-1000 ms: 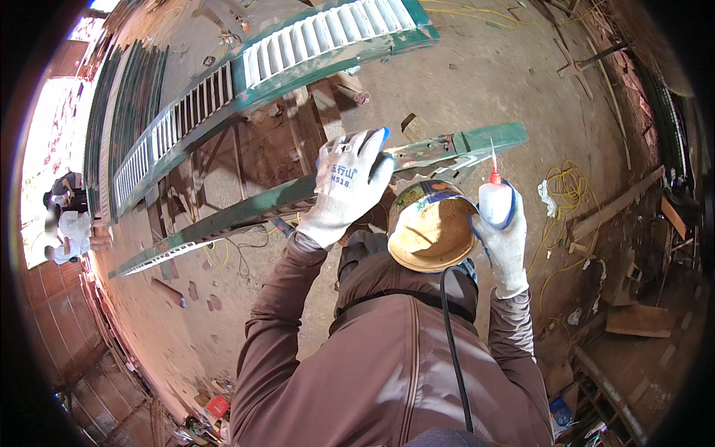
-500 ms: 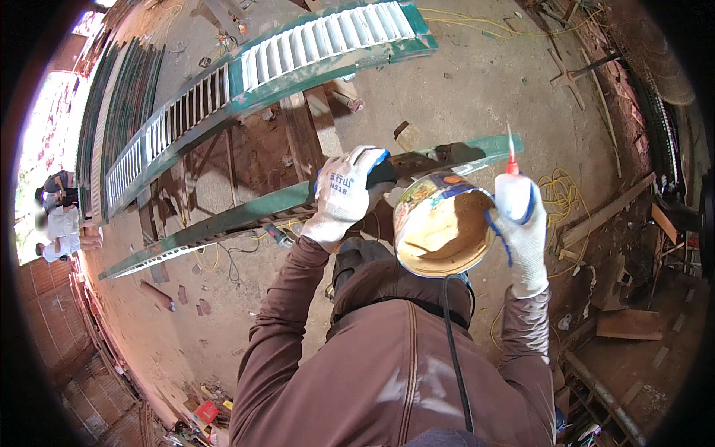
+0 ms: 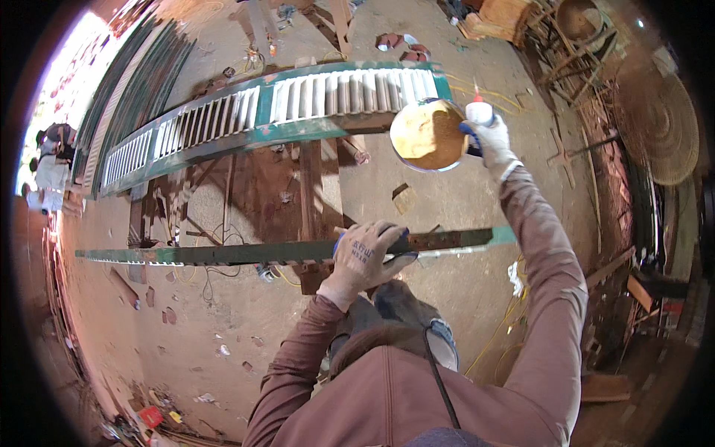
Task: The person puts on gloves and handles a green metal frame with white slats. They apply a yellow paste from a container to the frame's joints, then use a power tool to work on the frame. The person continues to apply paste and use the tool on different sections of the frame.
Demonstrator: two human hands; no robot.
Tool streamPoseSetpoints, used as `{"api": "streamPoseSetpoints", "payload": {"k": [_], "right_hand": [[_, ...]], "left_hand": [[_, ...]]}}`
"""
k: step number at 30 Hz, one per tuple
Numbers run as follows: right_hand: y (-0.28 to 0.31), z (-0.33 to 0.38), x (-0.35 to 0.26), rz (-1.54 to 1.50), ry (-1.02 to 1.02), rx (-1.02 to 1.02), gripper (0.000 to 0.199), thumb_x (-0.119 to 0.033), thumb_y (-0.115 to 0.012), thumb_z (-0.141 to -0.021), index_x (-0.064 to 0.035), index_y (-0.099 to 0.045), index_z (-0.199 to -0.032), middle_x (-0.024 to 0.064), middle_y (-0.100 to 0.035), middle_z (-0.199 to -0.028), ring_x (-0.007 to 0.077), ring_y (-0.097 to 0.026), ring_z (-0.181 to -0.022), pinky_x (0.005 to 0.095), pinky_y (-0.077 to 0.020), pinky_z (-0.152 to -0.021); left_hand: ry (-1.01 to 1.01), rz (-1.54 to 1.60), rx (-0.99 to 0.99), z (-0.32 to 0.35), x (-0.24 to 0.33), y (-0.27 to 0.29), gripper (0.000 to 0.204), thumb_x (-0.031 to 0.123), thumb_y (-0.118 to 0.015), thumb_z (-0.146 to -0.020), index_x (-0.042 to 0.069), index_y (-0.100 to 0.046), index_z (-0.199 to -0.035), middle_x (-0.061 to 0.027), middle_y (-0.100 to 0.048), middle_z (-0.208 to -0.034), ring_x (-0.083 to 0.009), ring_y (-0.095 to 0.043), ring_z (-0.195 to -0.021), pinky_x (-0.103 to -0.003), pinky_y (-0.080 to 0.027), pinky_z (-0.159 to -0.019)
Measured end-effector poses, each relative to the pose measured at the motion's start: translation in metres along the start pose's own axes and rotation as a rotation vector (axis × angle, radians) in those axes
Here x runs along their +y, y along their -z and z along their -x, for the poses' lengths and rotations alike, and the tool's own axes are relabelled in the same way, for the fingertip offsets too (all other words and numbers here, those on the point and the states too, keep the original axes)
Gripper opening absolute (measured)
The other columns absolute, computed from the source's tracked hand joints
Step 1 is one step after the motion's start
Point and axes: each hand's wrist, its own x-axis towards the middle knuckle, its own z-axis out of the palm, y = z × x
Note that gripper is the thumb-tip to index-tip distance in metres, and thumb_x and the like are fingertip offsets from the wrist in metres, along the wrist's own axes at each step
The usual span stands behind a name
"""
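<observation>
The open round bucket with a tan inside (image 3: 428, 141) is out ahead of us at the far right end of a long green-framed shutter with white slats (image 3: 264, 108); we cannot tell whether it touches the frame. Our right hand (image 3: 491, 141) is clamped on a white plastic bottle with a red nozzle (image 3: 480, 114), its fingers also at the bucket's rim. With both in one grip, we judge it best to pinch the rim firmly, hold the bucket level and point the nozzle well clear of the slats. The bucket's mouth faces us, sunlit on one side and shaded on the other; whether the tan is a coating or contents, we cannot tell.

Nearer us, our left hand (image 3: 365, 253) rests on a narrow green shutter standing on edge (image 3: 223, 255), fingers bent; what they close on is unclear. A steady palm should stop it tipping. Beyond lie the bare concrete floor (image 3: 439, 208) and a stack of dark green shutters (image 3: 141, 104).
</observation>
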Motion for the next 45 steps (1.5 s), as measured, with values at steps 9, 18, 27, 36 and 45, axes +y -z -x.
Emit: {"api": "streamPoseSetpoints", "payload": {"k": [9,18,27,36,45], "right_hand": [[-0.191,-0.121,0.136,0.124,-0.025,0.071,0.026,-0.008,-0.081,-0.089,-0.0041,-0.073,-0.113,0.0020,-0.068,-0.093,0.0136,-0.060,-0.072,0.0350,-0.0524,-0.064],[-0.302,-0.174,0.174,-0.514,-0.144,-0.167,0.074,-0.015,-0.085,-0.087,0.0023,-0.052,-0.151,0.0111,-0.067,-0.132,0.0184,-0.064,-0.103,0.0336,-0.0560,-0.084],[-0.251,-0.068,0.059,-0.370,-0.122,-0.212,0.092,-0.037,-0.093,-0.086,-0.0045,-0.041,-0.155,0.0011,-0.062,-0.097,0.0089,-0.055,-0.070,0.0272,-0.0514,-0.056],[-0.006,0.081,-0.047,-0.141,0.146,-0.280,0.064,-0.024,-0.083,-0.098,-0.0093,-0.046,-0.148,0.0057,-0.061,-0.124,0.0095,-0.062,-0.096,0.0248,-0.0552,-0.071],[0.088,0.259,-0.054,0.187,0.213,-0.194,0.070,-0.018,-0.088,-0.091,0.0000,-0.051,-0.148,0.0132,-0.063,-0.134,0.0214,-0.063,-0.122,0.0347,-0.0532,-0.104]], "left_hand": [[0.353,0.093,-0.047,-0.025,-0.001,-0.008,0.039,0.052,-0.084,-0.087,0.013,-0.083,-0.092,-0.0054,-0.078,-0.091,-0.0271,-0.077,-0.085,-0.038,-0.060,-0.074],[0.253,0.111,-0.016,-0.027,0.004,-0.005,0.041,0.051,-0.084,-0.086,0.011,-0.078,-0.089,-0.0060,-0.072,-0.087,-0.0295,-0.074,-0.083,-0.042,-0.058,-0.073],[0.266,0.147,-0.019,-0.015,-0.005,-0.009,0.030,0.042,-0.083,-0.090,0.013,-0.080,-0.093,-0.0062,-0.076,-0.095,-0.0296,-0.076,-0.088,-0.042,-0.060,-0.075],[-0.031,0.092,-0.098,-0.005,-0.015,-0.002,0.050,0.044,-0.086,-0.084,0.014,-0.074,-0.122,-0.0085,-0.076,-0.116,-0.0313,-0.074,-0.108,-0.044,-0.059,-0.094],[0.031,-0.016,-0.154,0.005,-0.028,-0.020,0.058,0.048,-0.085,-0.084,0.016,-0.071,-0.130,-0.0095,-0.071,-0.128,-0.0312,-0.069,-0.118,-0.044,-0.055,-0.103]]}}
